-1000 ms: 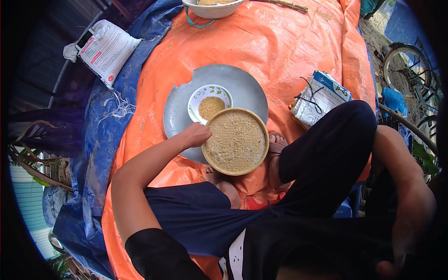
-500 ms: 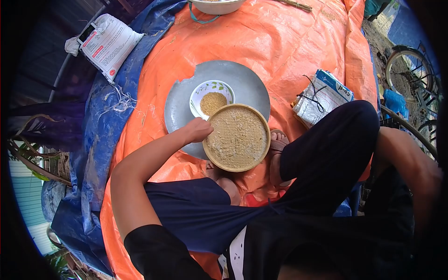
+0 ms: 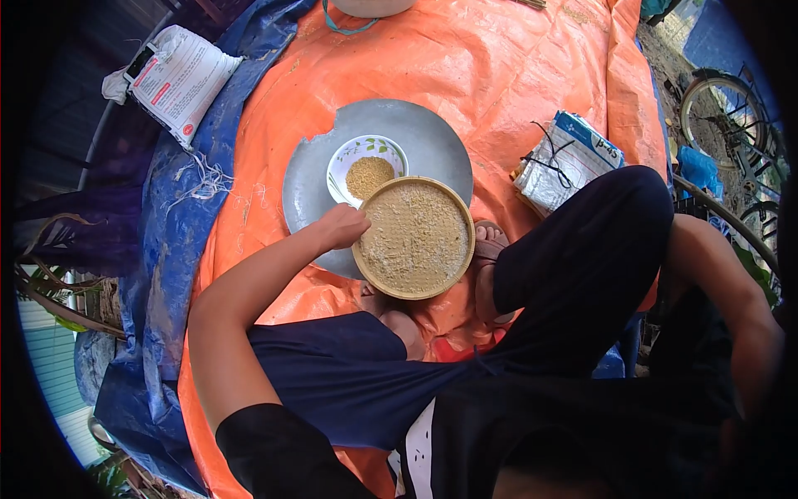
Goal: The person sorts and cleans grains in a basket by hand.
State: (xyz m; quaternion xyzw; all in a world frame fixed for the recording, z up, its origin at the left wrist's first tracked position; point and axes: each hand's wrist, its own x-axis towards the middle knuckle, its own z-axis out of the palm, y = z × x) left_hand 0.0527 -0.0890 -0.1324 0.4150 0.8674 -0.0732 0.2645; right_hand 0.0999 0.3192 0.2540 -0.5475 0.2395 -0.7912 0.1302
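Note:
My left hand (image 3: 342, 226) is closed on the left rim of a round woven winnowing tray (image 3: 414, 241). Pale grains and white bits are spread thinly over the tray's base. The tray overlaps the near edge of a white bowl (image 3: 341, 160) with a green leaf pattern. Golden grain (image 3: 368, 176) lies in that bowl, which stands on a large grey metal disc (image 3: 432, 133) with a broken edge. My right forearm (image 3: 706, 258) bends down behind my raised knee, and my right hand is hidden there.
An orange tarp (image 3: 524, 75) covers the ground over a blue one (image 3: 179, 241). A white printed sack (image 3: 184, 83) lies at upper left, folded sacks (image 3: 565, 162) at right. A pale basin (image 3: 370, 7) is at the top. A bicycle (image 3: 723, 121) stands at far right.
The whole view has shifted slightly, so everything appears a little further left and up. Tray, bowl and left hand keep their arrangement; my right arm has moved slightly.

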